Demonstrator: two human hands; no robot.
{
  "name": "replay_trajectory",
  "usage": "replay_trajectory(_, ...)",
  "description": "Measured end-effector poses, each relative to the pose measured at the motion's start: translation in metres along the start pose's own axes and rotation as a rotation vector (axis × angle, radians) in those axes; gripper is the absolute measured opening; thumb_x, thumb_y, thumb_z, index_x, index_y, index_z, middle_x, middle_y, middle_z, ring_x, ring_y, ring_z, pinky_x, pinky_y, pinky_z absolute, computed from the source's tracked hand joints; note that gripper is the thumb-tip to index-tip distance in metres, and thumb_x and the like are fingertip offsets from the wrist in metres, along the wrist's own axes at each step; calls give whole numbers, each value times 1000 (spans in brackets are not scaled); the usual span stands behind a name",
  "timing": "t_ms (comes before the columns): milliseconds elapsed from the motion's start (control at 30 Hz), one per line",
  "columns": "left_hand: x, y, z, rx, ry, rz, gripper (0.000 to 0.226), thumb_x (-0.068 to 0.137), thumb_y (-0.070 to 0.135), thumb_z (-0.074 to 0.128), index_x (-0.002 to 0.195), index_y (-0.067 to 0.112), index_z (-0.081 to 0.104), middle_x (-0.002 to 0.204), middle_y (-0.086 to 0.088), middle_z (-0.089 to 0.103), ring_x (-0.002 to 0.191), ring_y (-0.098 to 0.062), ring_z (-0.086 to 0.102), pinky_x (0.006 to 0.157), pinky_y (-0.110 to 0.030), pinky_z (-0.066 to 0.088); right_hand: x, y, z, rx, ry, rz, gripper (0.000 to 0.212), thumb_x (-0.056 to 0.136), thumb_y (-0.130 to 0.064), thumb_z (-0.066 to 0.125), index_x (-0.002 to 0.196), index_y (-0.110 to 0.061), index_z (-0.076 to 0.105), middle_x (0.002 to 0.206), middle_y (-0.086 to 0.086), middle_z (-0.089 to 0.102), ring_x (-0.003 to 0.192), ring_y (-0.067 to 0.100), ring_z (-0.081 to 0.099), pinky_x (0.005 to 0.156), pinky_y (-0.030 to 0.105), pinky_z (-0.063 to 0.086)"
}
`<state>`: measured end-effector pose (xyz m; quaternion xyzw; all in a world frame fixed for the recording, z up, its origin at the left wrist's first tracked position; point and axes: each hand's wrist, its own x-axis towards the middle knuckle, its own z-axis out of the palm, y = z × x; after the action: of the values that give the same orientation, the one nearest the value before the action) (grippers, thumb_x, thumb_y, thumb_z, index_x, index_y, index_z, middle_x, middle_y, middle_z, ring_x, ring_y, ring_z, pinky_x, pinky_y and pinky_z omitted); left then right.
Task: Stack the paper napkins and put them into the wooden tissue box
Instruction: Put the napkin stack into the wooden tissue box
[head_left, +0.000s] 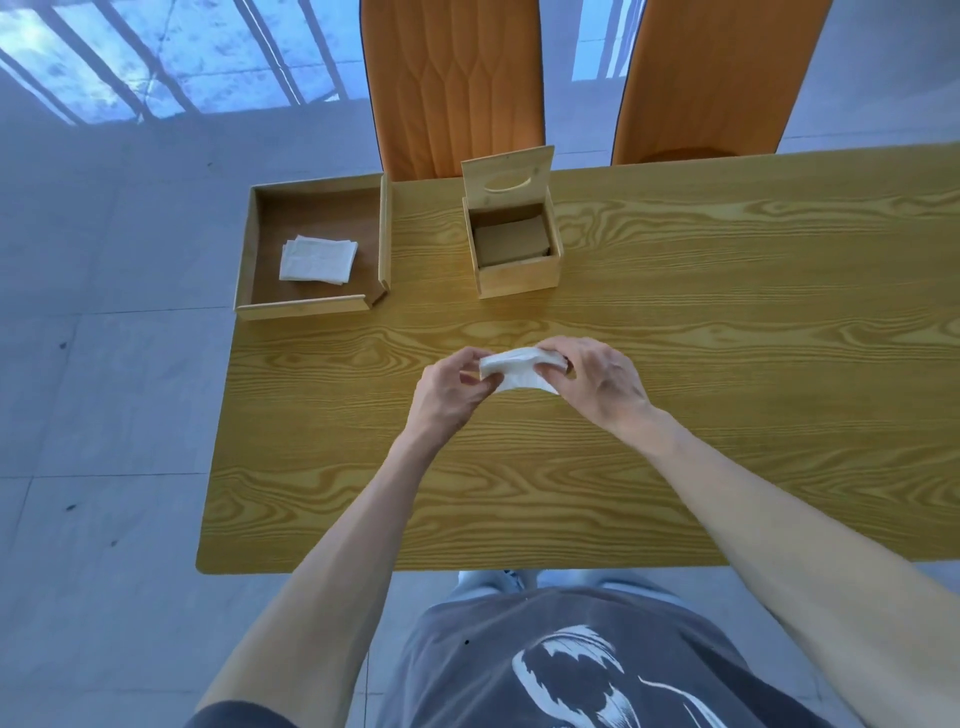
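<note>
A small stack of white paper napkins (517, 371) is held just above the middle of the wooden table, gripped at its left end by my left hand (452, 387) and at its right end by my right hand (597, 382). Beyond my hands stands the wooden tissue box (519, 273), its slotted lid (506, 179) tipped up at the back and its inside showing only a brown bottom. More white napkins (317, 260) lie in a loose pile in the shallow wooden tray (306, 306) at the table's far left corner.
The yellow wood-grain table (675, 415) ends at a rounded near-left corner in front of my body. Two orange chair backs (454, 83) stand behind the far edge. Grey tiled floor lies to the left.
</note>
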<state>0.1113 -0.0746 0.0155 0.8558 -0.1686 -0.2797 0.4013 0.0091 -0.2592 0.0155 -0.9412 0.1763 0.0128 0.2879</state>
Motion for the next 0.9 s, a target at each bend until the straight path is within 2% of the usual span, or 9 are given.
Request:
replay_trajectory(100,22,18,-14,53,17,82,20,86,31,73,105,25,71,94,8,72,85,-10,71,77,-34,58,25,-2,-22,-69,44,-86,29,99,-36,54,124,-23,62,115,1,71,102,22,64,78,34,49)
replay_trajectory(267,60,50,-37,156,103,199,24,86,34,74,107,23,70,100,7,74,83,-7,72,71,-31,58,68,-9,-55,-107,156,-142,26,96,-30,61,119,-19,66,117,3,72,103,24,66,80,32,50)
replay_trajectory(400,87,71,-48,167,197,248,20,87,31,74,105,25,70,100,9,75,89,-5,70,73,-29,55,97,-14,-70,-121,274,-152,20,94,-25,64,112,-18,69,112,4,73,95,23,69,75,32,54)
replay_trajectory(567,111,82,-45,170,273,242,18,86,18,73,102,26,71,101,7,76,99,-9,69,78,-30,53,122,-17,-71,-139,387,-126,13,90,-20,68,102,-17,73,103,2,76,84,25,71,67,35,57)
replay_trajectory(767,131,68,-42,205,251,227,22,84,14,75,103,23,72,101,0,77,98,-13,71,82,-33,55,139,-13,-60,-153,320,-90,15,90,-18,68,103,-17,74,100,3,76,79,24,70,63,25,48)
replay_trajectory(900,138,60,-46,183,183,210,23,85,26,76,106,19,71,101,-1,77,97,-12,71,78,-26,50,145,-3,-58,-149,212,-70,19,92,-25,68,110,-20,72,103,2,75,84,23,69,68,30,54)
